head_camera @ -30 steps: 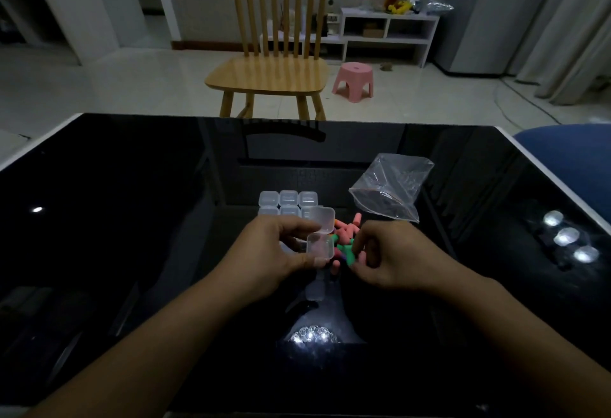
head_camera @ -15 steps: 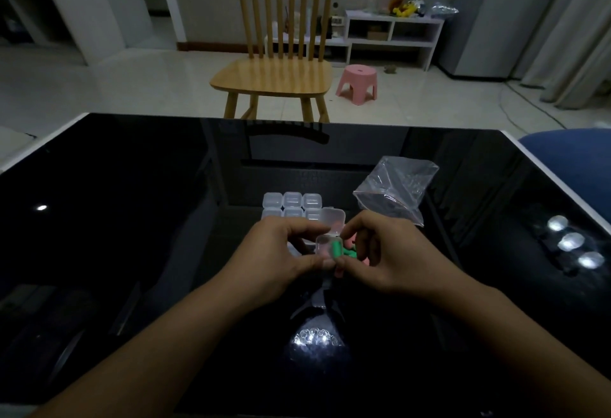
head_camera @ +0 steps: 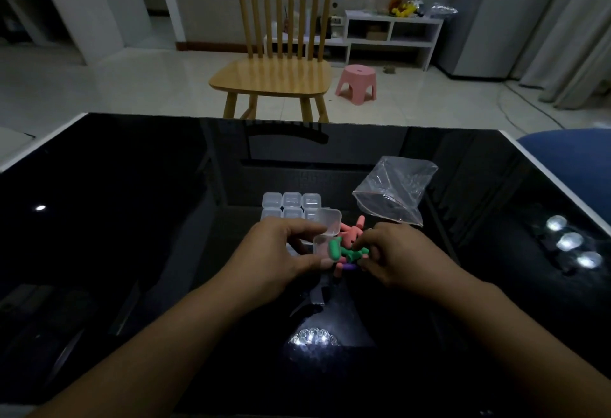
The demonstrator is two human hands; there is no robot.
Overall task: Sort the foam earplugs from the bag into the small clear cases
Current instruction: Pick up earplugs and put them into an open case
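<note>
One small clear case [head_camera: 325,240] is being held in the left hand [head_camera: 281,257], pinched between the thumb at its near edge and the fingers at its far side, with its hinged lid standing open toward the far side. A green earplug [head_camera: 334,250] is lying inside the open case. The right hand [head_camera: 395,257] is being kept just right of the case, its fingers curled down into the loose pile of earplugs [head_camera: 352,239] on the black glass table [head_camera: 132,219]; whether one is being pinched cannot be told, since the fingertips are hidden among the plugs. Pink, green and a purple plug are being shown in that pile, which is lying between the two hands and slightly farther off. A block of closed clear cases [head_camera: 291,206] is sitting on the table just beyond the left hand, partly covered by the open lid. The clear plastic bag [head_camera: 393,193] is lying crumpled on the table to the far right of the pile, near but apart from the right hand. A wooden chair [head_camera: 277,77] and a pink stool [head_camera: 357,83] are standing on the floor beyond the table
</note>
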